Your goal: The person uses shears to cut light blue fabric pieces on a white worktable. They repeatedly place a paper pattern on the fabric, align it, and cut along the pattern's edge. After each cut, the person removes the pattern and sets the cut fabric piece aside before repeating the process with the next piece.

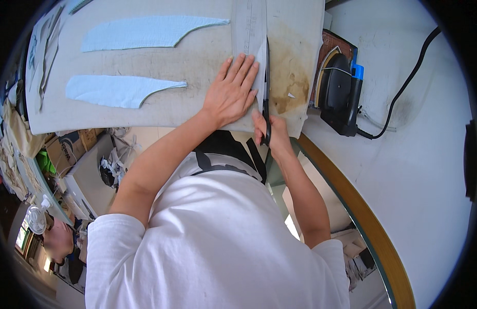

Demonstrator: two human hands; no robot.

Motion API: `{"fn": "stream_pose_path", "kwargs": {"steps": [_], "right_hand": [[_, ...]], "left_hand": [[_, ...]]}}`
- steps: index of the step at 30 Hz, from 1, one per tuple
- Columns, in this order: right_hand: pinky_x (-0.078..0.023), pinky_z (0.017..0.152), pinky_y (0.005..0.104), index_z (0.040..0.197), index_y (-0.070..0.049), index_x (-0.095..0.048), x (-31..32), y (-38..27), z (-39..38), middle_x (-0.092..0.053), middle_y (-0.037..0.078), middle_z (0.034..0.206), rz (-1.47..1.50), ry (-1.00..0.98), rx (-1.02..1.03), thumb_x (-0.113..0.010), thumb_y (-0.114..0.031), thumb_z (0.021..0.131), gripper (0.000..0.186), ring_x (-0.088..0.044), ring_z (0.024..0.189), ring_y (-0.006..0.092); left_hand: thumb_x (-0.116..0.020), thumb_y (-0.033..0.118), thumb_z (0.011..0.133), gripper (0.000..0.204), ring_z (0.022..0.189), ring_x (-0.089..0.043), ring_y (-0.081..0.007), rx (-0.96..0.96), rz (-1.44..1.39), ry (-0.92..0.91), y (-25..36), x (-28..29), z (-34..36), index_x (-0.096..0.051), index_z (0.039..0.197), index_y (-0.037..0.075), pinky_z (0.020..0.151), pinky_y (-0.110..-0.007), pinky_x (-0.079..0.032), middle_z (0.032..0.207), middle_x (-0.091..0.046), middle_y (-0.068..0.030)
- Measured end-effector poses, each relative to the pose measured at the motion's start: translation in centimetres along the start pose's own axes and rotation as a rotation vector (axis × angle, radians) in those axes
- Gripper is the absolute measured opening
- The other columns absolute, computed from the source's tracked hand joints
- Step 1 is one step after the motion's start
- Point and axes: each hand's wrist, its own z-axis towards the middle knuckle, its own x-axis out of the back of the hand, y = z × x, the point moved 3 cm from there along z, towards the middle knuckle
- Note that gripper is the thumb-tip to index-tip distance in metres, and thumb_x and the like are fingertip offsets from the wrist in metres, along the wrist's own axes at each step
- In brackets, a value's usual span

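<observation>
My left hand point(232, 91) lies flat, fingers spread and pointing away, on a long pale grey strip with faint markings point(249, 26); whether it is paper or cloth I cannot tell. In my right hand point(274, 135) is a pair of black-handled scissors point(266, 105), its blades running away from me along the strip's right edge. How far the blades are parted is unclear. To the left, an upper light blue fabric piece point(146, 33) and a lower light blue fabric piece point(115, 91) rest on the cloth-covered board point(146, 63), each narrowing toward the right.
Right of the board stands a black iron point(337, 85) with a blue part, its black cord point(403, 87) trailing over a white surface. A brown stain and a small white scrap point(291, 95) mark the board. Narrow strips point(47, 51) lie far left. A person point(58, 239) is at lower left.
</observation>
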Motion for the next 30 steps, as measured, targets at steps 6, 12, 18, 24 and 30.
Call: {"fn": "stream_pose_path", "kwargs": {"steps": [6,12,18,24,30], "right_hand": [[-0.038,0.045,0.0249,0.07,-0.008,-0.054,-0.2,-1.0,0.5,-0.051,0.0,0.058,-0.007,0.019,-0.011,-0.073,-0.052,0.088,0.051,-0.05,0.047,0.0102],[-0.037,0.044,0.0247,0.07,-0.008,-0.056,-0.2,-1.0,0.5,-0.052,0.0,0.057,-0.018,0.011,0.0,-0.072,-0.053,0.088,0.051,-0.05,0.047,0.0099],[-0.038,0.045,0.0243,0.069,-0.008,-0.056,-0.5,-2.7,1.7,-0.052,0.0,0.057,0.002,0.011,0.024,-0.073,-0.053,0.087,0.052,-0.051,0.047,0.01],[-0.036,0.042,0.0265,0.059,-0.007,-0.056,-0.9,-3.3,2.0,-0.052,0.001,0.052,0.032,0.069,0.023,-0.074,-0.054,0.085,0.057,-0.05,0.043,0.0116],[-0.037,0.042,0.0256,0.065,-0.007,-0.056,-1.2,-3.7,1.9,-0.051,0.0,0.054,0.036,0.039,0.045,-0.073,-0.053,0.087,0.053,-0.049,0.044,0.0107]], "left_hand": [[-0.049,0.033,0.097,0.065,0.149,-0.025,-0.0306,0.007,-0.026,-0.005,-0.2,-0.2,0.0,-0.033,0.151,0.001,0.123,-0.046,-0.013,0.158,-0.032,-0.0147],[-0.05,0.029,0.096,0.065,0.149,-0.024,-0.0311,0.006,-0.035,-0.015,-0.2,0.0,0.1,-0.032,0.151,0.001,0.123,-0.047,-0.013,0.159,-0.031,-0.0152],[-0.05,0.027,0.094,0.066,0.148,-0.027,-0.0328,0.002,-0.046,0.001,-0.2,0.0,0.1,-0.033,0.151,0.0,0.122,-0.048,-0.014,0.158,-0.033,-0.0163],[-0.049,0.026,0.092,0.067,0.147,-0.029,-0.0337,-0.001,-0.074,0.026,-0.3,0.0,0.0,-0.034,0.15,-0.001,0.122,-0.048,-0.016,0.157,-0.034,-0.0176],[-0.05,0.026,0.091,0.066,0.148,-0.028,-0.0332,0.005,-0.078,0.018,-0.3,0.2,0.0,-0.035,0.15,-0.002,0.122,-0.048,-0.016,0.157,-0.034,-0.0171]]}}
